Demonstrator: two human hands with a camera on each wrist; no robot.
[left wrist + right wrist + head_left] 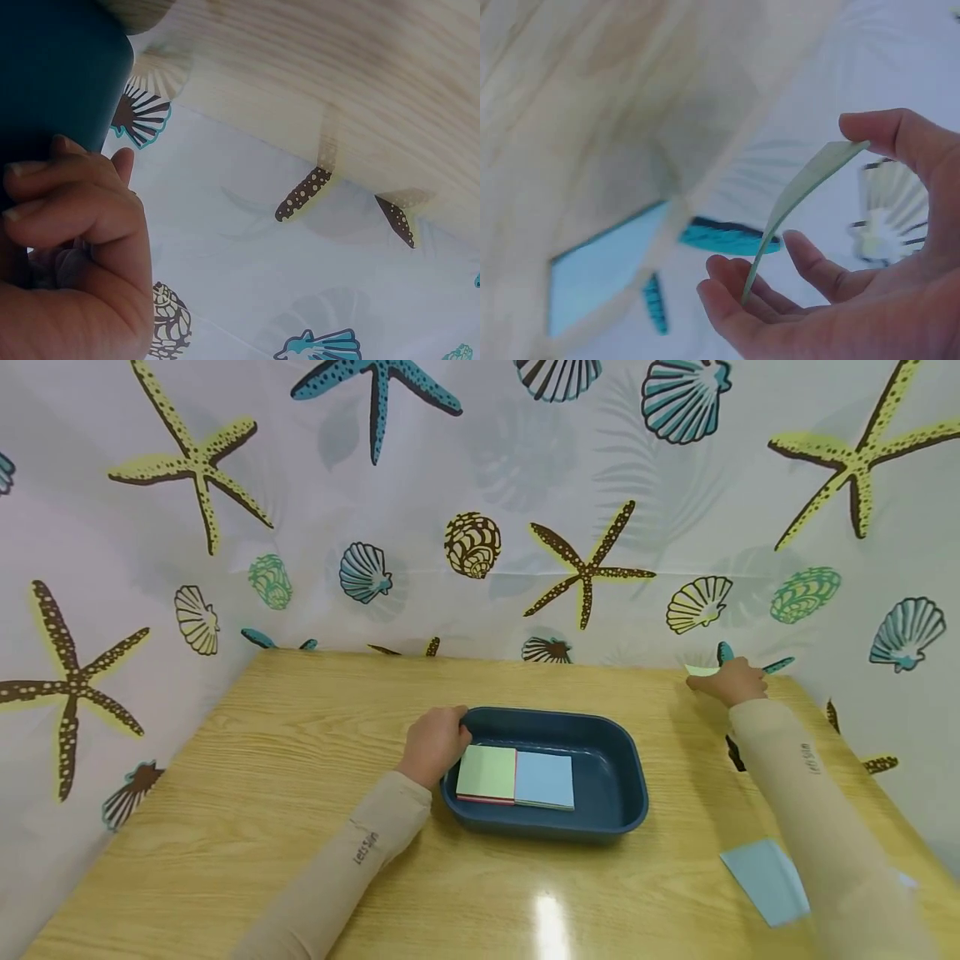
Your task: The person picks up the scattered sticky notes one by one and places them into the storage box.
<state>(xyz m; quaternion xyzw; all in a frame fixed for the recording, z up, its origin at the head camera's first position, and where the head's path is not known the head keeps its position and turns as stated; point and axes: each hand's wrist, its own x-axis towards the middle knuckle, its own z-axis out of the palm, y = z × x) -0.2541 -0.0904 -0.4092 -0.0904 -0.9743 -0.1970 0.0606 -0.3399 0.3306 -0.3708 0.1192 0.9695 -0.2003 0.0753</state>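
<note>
My left hand (435,745) grips the left rim of a dark blue plastic bin (607,835), its fingers curled at the wall in the left wrist view. Inside the bin, a pale green stack of square paper (487,772) with red lower edges lies beside a light blue paper stack (544,779). Over at the table's far right, my right hand (731,682) holds a thin pale green paper pad (799,195) by its edges. The thumb is on one edge and fingers are on the opposite one, and the pad bows slightly.
A light blue paper piece (767,882) lies on the wooden table (300,760) at right, partly behind my right sleeve. A small dark object (735,753) shows beside that sleeve. Cloth printed with shells and starfish (420,502) hangs behind the table.
</note>
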